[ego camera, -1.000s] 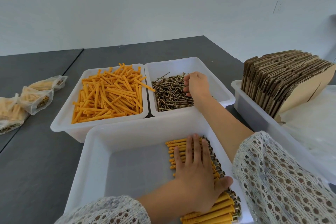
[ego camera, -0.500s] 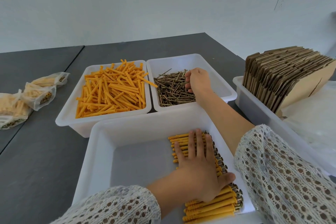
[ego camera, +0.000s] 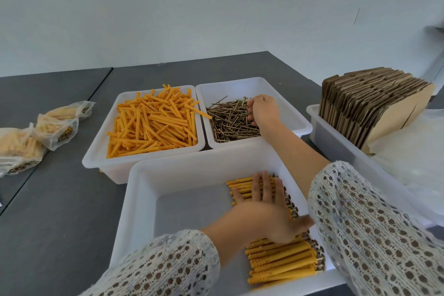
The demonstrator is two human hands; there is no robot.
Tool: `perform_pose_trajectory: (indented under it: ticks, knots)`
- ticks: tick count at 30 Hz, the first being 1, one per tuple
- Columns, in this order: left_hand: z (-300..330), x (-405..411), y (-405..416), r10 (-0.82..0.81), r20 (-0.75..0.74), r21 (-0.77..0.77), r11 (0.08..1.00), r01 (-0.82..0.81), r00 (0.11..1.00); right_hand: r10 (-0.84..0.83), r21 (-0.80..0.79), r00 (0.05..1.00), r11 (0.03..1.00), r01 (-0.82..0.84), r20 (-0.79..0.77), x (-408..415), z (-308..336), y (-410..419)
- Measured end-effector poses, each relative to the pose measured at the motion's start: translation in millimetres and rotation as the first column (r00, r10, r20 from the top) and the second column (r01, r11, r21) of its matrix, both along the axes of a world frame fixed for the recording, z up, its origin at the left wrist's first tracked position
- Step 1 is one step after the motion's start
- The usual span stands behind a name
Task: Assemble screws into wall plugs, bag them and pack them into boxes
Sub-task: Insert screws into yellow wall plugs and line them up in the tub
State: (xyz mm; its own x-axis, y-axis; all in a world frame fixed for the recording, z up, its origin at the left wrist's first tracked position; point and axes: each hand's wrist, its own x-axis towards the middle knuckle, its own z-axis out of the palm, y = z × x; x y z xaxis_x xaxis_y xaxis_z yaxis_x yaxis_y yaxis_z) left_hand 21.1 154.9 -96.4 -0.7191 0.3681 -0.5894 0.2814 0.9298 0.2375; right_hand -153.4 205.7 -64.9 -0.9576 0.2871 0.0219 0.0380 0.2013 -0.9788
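Observation:
A white tub (ego camera: pixel 96 158) holds loose orange wall plugs (ego camera: pixel 153 125). Beside it a second white tub (ego camera: pixel 298 113) holds a heap of brass screws (ego camera: pixel 228 122). My right hand (ego camera: pixel 263 109) reaches into that heap with curled fingers around some screws. In the near white tub (ego camera: pixel 149 199) a row of assembled plugs with screws (ego camera: pixel 281 262) lies along the right side. My left hand (ego camera: pixel 262 214) lies flat on that row, fingers straight.
Filled clear bags (ego camera: pixel 48 127) of plugs lie on the dark table (ego camera: pixel 48 223) at the left. A white tub (ego camera: pixel 336 146) at the right holds flat cardboard boxes (ego camera: pixel 365 106) on edge, with clear plastic bags (ego camera: pixel 413 151) in front.
The view has shifted a little. My right hand has worked slightly further over the screw heap; my left hand stays flat on the assembled row.

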Motion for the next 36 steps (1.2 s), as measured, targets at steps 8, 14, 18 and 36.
perform_pose_trajectory:
  ticks: [8, 14, 18, 36]
  knots:
    - [82, -36, -50, 0.206, -0.177, 0.513, 0.854, -0.089, 0.962, 0.179, 0.287, 0.978, 0.936, -0.202, 0.103, -2, -1, -1]
    - [85, -56, -92, 0.628, -0.313, 0.716, 0.649, -0.258, 0.713, 0.265, 0.650, 0.949, 0.694, -0.311, 0.171, 3, -11, -9]
    - [63, -52, -91, 0.393, 0.042, 0.154, 0.906, -0.395, 0.919, 0.294, 0.655, 0.933, 0.667, -0.355, 0.207, -1, -14, -6]
    - [10, -44, -68, 0.279, 0.324, -0.017, 0.957, -0.289, 0.904, 0.266, 0.600, 0.943, 0.727, -0.334, 0.202, -7, -14, -4]
